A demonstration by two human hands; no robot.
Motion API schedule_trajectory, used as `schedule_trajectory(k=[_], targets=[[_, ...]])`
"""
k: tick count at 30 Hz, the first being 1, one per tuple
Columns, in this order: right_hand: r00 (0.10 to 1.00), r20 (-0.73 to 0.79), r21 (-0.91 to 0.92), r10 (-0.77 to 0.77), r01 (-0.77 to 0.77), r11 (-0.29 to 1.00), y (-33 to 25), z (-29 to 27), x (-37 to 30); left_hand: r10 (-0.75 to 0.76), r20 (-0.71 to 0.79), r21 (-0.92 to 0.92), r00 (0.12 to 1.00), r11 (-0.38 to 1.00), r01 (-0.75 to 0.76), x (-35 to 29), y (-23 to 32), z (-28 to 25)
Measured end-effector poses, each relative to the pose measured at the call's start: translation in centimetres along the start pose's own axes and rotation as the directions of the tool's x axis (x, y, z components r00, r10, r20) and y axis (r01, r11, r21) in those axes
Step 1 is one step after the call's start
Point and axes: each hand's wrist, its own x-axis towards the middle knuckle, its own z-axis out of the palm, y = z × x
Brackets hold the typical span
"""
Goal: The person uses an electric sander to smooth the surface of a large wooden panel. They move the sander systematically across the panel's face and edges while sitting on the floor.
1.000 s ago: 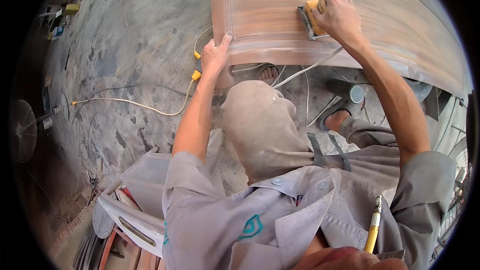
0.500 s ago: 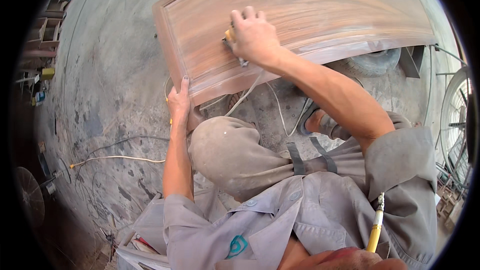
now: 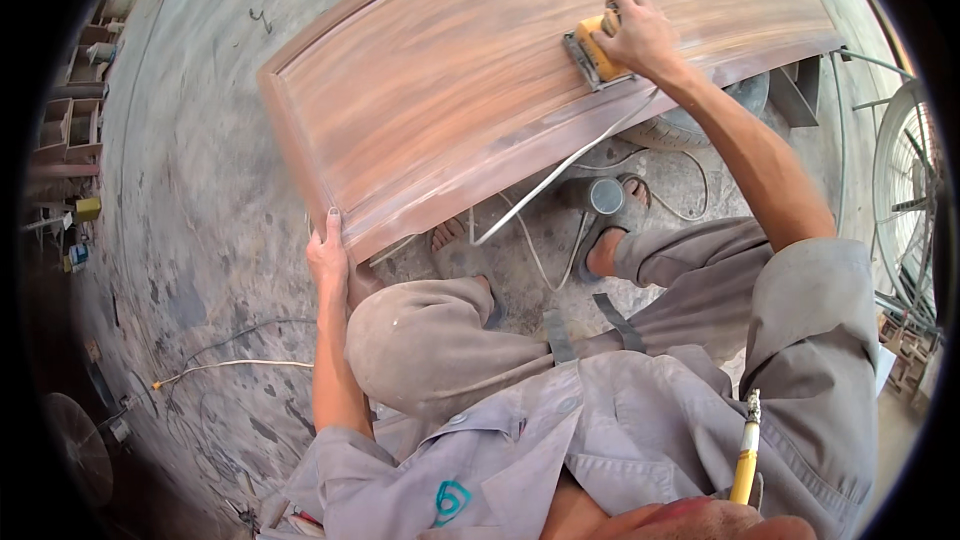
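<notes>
A large curved wooden panel (image 3: 450,80) with a raised border lies before me, its surface streaked with pale dust. My right hand (image 3: 640,37) is wrapped over the top of a yellow electric sander (image 3: 600,48), whose flat pad rests on the panel near the edge closest to me. A white cord (image 3: 550,178) runs from the sander down past that edge. At the panel's near left corner, my left hand (image 3: 328,252) grips the border, thumb on top and the fingers hidden underneath.
Under the panel's right part is a tyre (image 3: 690,125). A grey cylinder (image 3: 605,196) stands by my right foot. A large caged fan (image 3: 908,200) is at the far right, and a cord with a yellow end (image 3: 157,385) lies on the stained concrete floor (image 3: 190,190).
My right hand has moved the sander to the right across the panel. My left hand stays on the corner. The whole view has shifted, and the grey cylinder now shows.
</notes>
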Motion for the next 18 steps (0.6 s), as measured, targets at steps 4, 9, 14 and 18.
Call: schedule_trajectory(k=[4,9,14,18], targets=[[1.000,-0.023,-0.039,0.009,-0.010,0.999,8.6,-1.6,2.1,-0.004,-0.013,0.008,1.000,1.000,0.004,-0.3,0.5,-0.1],[0.999,-0.019,-0.032,0.043,-0.044,0.999,17.2,-2.9,4.6,0.013,-0.034,0.057,0.999,0.998,-0.011,-0.4,0.9,0.0],[0.994,0.040,0.009,0.098,-0.099,0.995,16.8,-2.8,4.3,0.039,-0.053,0.081,0.998,0.996,-0.034,0.1,0.6,0.7],[0.992,0.023,0.069,0.123,-0.124,0.990,5.8,-1.5,1.5,0.042,-0.066,0.077,0.997,0.996,-0.037,0.3,-0.4,0.4]])
